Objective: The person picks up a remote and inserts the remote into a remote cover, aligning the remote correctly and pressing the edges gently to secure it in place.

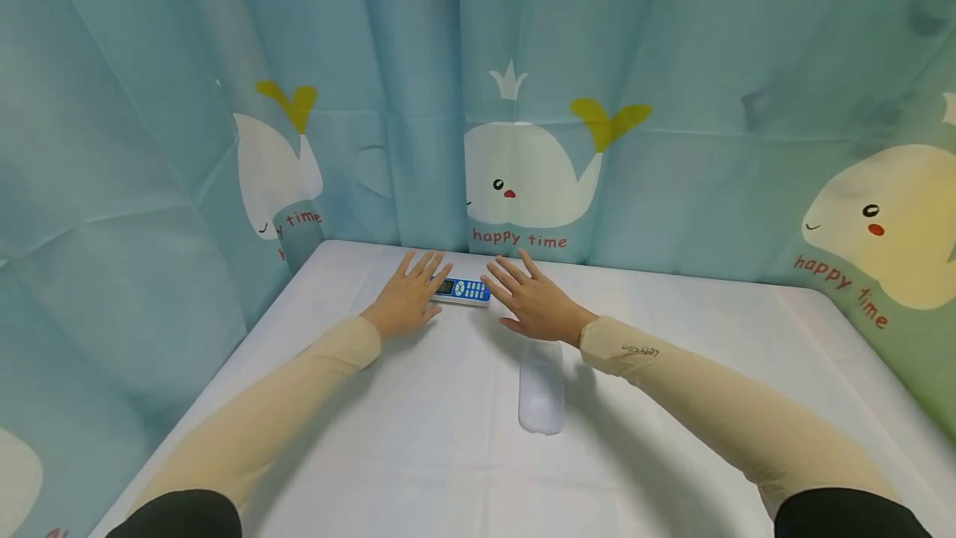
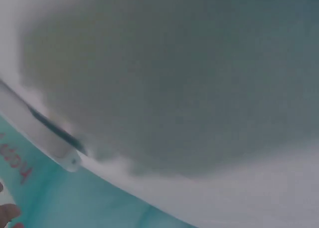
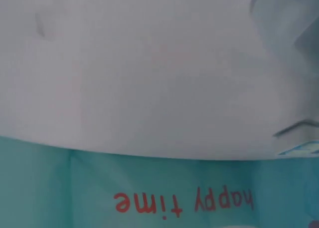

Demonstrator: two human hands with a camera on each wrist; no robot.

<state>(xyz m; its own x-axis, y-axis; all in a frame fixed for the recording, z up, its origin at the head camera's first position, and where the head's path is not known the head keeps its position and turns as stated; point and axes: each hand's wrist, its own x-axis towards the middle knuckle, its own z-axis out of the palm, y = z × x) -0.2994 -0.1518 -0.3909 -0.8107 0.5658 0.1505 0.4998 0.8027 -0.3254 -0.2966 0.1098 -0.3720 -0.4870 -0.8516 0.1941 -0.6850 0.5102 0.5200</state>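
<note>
A white remote control (image 1: 473, 292) with a blue face, a small screen and several buttons lies crosswise near the back of the table. My left hand (image 1: 404, 299) is at its left end, fingers spread and overlapping that end in the head view. At the other end, my right hand (image 1: 543, 304) has its fingers straight and apart, fingertips right by the remote. Below the right hand lies a translucent plastic case (image 1: 541, 393), its far end partly hidden. The left wrist view catches the remote's side (image 2: 42, 130); the right wrist view shows one corner (image 3: 301, 138).
A white cloth (image 1: 418, 455) covers the table. Behind it and along the left hangs a blue curtain (image 1: 418, 90) printed with whales and red lettering, reaching down to the table's back edge.
</note>
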